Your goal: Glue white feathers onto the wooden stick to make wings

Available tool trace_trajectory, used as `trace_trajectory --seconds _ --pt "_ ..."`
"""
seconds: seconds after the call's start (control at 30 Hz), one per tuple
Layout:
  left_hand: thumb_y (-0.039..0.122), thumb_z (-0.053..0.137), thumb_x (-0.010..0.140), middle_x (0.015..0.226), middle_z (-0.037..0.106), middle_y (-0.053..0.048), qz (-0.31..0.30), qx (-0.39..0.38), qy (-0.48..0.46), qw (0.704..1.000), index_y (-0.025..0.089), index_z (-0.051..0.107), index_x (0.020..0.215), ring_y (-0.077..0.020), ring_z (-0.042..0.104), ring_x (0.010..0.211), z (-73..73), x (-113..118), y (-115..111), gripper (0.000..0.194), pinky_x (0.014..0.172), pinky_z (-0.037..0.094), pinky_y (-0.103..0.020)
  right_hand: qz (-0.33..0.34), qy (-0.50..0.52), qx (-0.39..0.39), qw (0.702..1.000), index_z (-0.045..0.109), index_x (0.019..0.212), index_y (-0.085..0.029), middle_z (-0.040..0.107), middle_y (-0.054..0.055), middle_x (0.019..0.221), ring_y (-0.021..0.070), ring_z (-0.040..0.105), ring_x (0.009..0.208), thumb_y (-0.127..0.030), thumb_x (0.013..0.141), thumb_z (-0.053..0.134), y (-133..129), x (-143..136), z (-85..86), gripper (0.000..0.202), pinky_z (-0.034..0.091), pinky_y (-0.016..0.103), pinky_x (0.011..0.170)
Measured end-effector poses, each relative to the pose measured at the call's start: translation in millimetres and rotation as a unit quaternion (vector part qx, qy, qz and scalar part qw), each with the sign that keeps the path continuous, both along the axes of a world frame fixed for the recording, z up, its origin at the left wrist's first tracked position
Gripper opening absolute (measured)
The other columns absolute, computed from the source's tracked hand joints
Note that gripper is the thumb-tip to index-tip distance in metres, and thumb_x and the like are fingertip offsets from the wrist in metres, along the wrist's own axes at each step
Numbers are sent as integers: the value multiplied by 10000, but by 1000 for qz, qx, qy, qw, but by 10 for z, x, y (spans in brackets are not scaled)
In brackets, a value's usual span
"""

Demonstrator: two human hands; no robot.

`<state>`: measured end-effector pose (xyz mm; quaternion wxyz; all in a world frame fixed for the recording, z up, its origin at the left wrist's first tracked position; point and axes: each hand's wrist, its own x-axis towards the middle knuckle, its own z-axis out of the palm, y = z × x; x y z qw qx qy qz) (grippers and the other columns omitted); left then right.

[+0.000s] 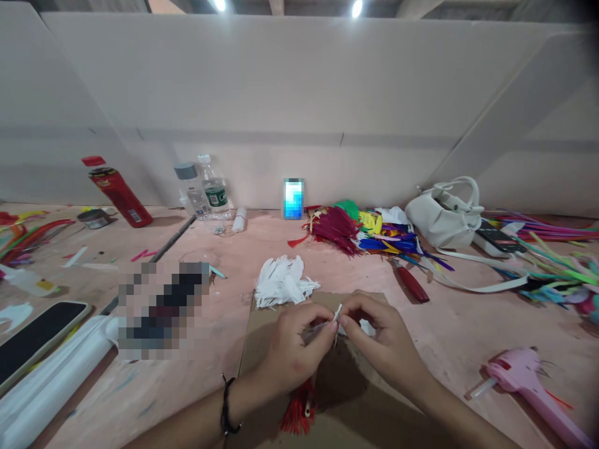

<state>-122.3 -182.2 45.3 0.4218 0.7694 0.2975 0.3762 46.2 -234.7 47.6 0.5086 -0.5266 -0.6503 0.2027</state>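
Observation:
Above a sheet of brown cardboard (346,399), both hands meet with fingertips pinched together. My left hand (299,340) is closed on a thin white piece (337,311) that looks like a feather. At the other side of that piece, my right hand (377,330) pinches it with thumb and forefinger. More white material (367,327) shows partly behind the right fingers. Below my left wrist lies a red tassel (298,411) on the cardboard. A pile of white feathers (283,282) rests at the cardboard's far left corner.
Colourful feathers (334,227), a red-handled tool (412,284) and a white handbag (444,215) are at the back right. A pink glue gun (519,374) lies right. Bottles (215,193), a red bottle (119,193) and a phone (40,340) are left; a lit screen (293,199) stands behind.

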Motion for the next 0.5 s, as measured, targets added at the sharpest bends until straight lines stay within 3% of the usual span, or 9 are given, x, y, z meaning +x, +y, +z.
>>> trace_trajectory --seconds 0.3,0.5 --pt "280 615 911 737 669 -13 29 -36 -21 999 180 689 805 -166 599 713 -10 1 35 163 680 444 -253 24 -19 13 999 639 772 -214 636 -9 740 156 558 706 -152 882 592 -2 -7 -3 135 408 274 658" --pt "257 624 886 717 683 -12 19 -44 -29 998 183 691 769 -164 608 694 15 -5 29 154 661 441 -248 24 47 -41 998 716 896 -230 693 28 880 193 635 826 -246 928 594 52 135 -40 127 458 298 720"
